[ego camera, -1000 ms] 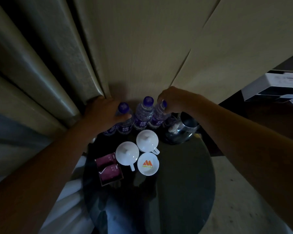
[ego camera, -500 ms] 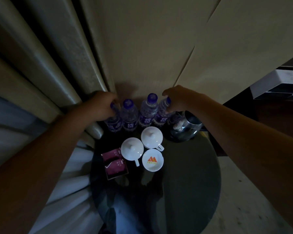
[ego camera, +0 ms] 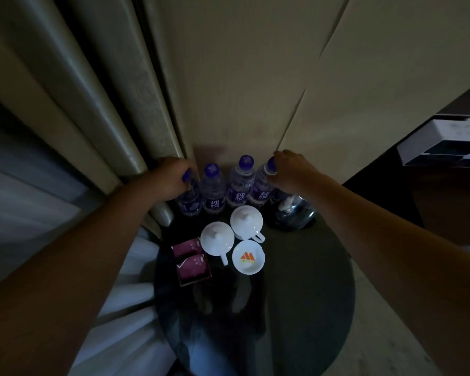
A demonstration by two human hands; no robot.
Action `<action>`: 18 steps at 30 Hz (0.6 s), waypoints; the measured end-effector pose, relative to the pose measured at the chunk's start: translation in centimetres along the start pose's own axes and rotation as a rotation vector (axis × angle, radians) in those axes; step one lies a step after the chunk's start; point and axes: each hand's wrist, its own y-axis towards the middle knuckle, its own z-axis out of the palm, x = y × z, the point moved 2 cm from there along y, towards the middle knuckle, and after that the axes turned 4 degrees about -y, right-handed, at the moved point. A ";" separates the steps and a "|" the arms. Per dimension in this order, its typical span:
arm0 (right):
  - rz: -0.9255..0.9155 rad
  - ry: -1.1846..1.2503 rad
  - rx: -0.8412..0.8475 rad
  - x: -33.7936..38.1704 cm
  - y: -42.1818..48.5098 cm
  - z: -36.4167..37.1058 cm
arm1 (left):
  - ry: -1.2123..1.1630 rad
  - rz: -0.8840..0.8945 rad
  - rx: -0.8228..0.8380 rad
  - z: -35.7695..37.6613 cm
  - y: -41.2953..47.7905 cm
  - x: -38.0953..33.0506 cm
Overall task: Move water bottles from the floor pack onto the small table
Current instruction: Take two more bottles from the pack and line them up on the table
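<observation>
Several clear water bottles with purple caps stand in a row at the back of the small round dark table [ego camera: 296,294], against the wall. My left hand [ego camera: 171,177] grips the neck of the leftmost bottle [ego camera: 189,199]. Beside it stand a second bottle [ego camera: 213,188] and a third bottle [ego camera: 240,183]. My right hand [ego camera: 291,169] is closed around the top of the rightmost bottle [ego camera: 261,188]. The floor pack is out of view.
In front of the bottles sit two lidded white cups [ego camera: 217,238] [ego camera: 247,221], a white dish with an orange logo [ego camera: 248,257] and a tray of purple sachets [ego camera: 192,263]. A dark kettle [ego camera: 292,213] stands at the right. Curtains [ego camera: 79,104] hang left; a white box [ego camera: 445,142] far right.
My left hand slid from the second bottle's top to the leftmost bottle's neck. My right hand stayed on the rightmost bottle. The view shifted slightly, moving the table rightward.
</observation>
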 end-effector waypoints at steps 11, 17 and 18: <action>0.011 0.132 -0.003 -0.1 -0.2 1.2 | -0.035 -0.015 -0.071 -0.4 -0.7 -0.5; 0.033 0.172 0.017 0.0 -0.3 1.4 | -0.002 -0.032 -0.053 -0.9 -0.6 -0.5; 0.036 0.178 0.018 0.0 -0.3 1.4 | -0.006 -0.031 -0.052 -1.0 -0.6 -0.4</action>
